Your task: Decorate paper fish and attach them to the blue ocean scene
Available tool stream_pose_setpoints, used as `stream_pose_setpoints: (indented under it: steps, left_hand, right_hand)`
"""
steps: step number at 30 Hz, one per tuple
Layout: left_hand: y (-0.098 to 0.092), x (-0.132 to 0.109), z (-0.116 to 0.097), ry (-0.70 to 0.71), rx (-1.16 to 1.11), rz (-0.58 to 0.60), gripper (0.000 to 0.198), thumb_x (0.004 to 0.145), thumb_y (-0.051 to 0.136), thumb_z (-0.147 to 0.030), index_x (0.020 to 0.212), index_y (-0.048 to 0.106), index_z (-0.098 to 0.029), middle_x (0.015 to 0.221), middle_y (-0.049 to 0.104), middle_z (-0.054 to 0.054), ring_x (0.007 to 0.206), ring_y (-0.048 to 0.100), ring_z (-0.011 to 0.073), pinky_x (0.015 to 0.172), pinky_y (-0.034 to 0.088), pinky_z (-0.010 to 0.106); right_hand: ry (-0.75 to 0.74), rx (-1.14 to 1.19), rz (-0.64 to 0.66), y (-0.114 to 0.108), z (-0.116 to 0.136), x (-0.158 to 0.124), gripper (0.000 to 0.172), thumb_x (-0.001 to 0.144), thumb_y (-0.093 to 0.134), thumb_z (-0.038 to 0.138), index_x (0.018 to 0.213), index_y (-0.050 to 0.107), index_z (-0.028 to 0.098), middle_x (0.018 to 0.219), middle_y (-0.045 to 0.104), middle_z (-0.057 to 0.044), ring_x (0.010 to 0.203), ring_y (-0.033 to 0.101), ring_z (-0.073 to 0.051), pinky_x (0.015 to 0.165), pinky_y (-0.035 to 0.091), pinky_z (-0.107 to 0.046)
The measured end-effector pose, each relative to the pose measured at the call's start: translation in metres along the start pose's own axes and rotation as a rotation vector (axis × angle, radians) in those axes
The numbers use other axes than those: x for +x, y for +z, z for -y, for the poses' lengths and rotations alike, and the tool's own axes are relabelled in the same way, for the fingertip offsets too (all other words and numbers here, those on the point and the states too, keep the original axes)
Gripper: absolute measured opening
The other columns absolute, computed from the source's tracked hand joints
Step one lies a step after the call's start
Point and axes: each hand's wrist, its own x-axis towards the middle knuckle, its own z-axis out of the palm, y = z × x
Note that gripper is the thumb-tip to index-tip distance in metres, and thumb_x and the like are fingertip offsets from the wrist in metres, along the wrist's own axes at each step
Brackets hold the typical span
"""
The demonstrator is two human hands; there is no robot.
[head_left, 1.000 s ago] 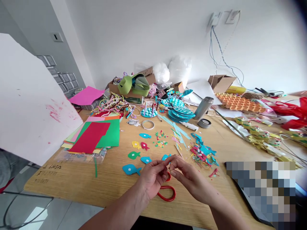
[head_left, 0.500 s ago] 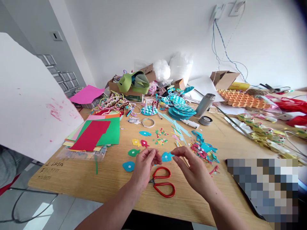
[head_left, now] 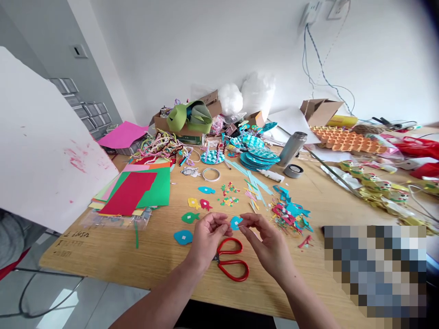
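Note:
My left hand [head_left: 210, 238] has its fingertips closed together at the left of a blue paper fish [head_left: 236, 223]; what they pinch, if anything, is too small to make out. From the right, my right hand [head_left: 266, 240] closes thumb and forefinger on a thin white sliver [head_left: 241, 225] in front of that fish. Whether the fish lies on the table or is held is unclear. Red-handled scissors [head_left: 234, 269] rest below, their blades partly behind my left hand. To the left lie a blue fish [head_left: 183, 237], a green fish [head_left: 190, 217], a yellow fish [head_left: 192, 203] and a red fish [head_left: 205, 204].
Coloured paper sheets [head_left: 154, 189] are stacked at left. Paper scraps [head_left: 291, 212] and small confetti [head_left: 229, 201] spread beyond my hands. Farther back are a tape roll [head_left: 211, 174], blue plates [head_left: 259, 161], a steel flask [head_left: 292, 149] and a glue bottle [head_left: 272, 177]. A pixelated patch covers the lower right.
My right fingers have moved off the blue fish's tail and now pinch a thin white sliver in front of it. My left fingers have curled in more.

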Motion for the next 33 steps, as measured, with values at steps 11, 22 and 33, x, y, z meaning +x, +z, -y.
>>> stream_pose_setpoints:
  steps: [11, 22, 33]
  left_hand:
    - [0.001, -0.009, 0.002, 0.211, 0.354, 0.120, 0.017, 0.082, 0.056, -0.016, 0.098, 0.062, -0.016, 0.082, 0.066, 0.005, 0.074, 0.066, 0.0150, 0.071, 0.055, 0.028]
    - [-0.010, -0.008, 0.000, 0.372, 0.547, 0.081, 0.035, 0.085, 0.053, -0.013, 0.119, 0.054, -0.020, 0.107, 0.062, 0.008, 0.088, 0.063, 0.0150, 0.077, 0.055, 0.029]
    - [0.010, 0.039, -0.009, 0.412, 1.555, 0.234, 0.020, 0.076, 0.068, -0.033, 0.080, 0.067, -0.013, 0.090, 0.063, 0.013, 0.096, 0.053, 0.0291, 0.088, 0.044, 0.043]
  right_hand:
    - [-0.197, -0.266, 0.133, -0.013, 0.015, 0.003, 0.009, 0.090, 0.051, 0.020, 0.093, 0.060, 0.023, 0.091, 0.065, -0.004, 0.086, 0.061, -0.017, 0.074, 0.048, -0.028]
    - [-0.015, -0.218, 0.274, -0.015, 0.012, 0.025, 0.013, 0.086, 0.052, 0.021, 0.095, 0.061, 0.020, 0.081, 0.066, -0.002, 0.074, 0.062, -0.015, 0.068, 0.048, -0.027]
    - [0.107, -0.093, -0.203, -0.010, -0.056, 0.064, 0.028, 0.081, 0.053, 0.038, 0.091, 0.063, 0.015, 0.083, 0.069, -0.009, 0.069, 0.063, -0.019, 0.064, 0.050, -0.032]
